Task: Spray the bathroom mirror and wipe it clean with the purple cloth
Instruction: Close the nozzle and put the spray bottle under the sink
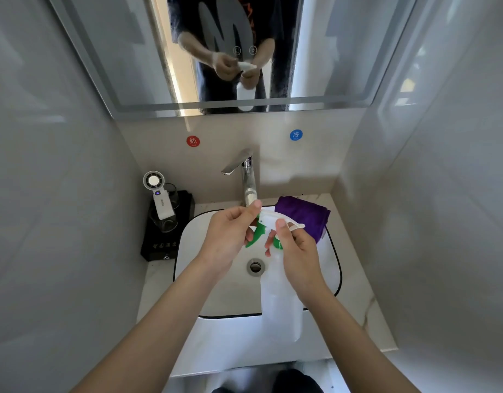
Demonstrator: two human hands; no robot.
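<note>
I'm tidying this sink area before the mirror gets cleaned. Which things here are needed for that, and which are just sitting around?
For the job:
- mirror
- spray bottle, held over the sink by the right hand, left hand at its nozzle
- purple cloth, on the sink's back edge

Just lying about:
- handheld fan
- glasses on a black tray

Translucent white spray bottle (281, 304) with green trigger, upright above the sink (188, 251). Purple cloth (304, 217), bunched, on the sink's far right rim. Mirror (102, 52) on the wall behind the sink.
</note>
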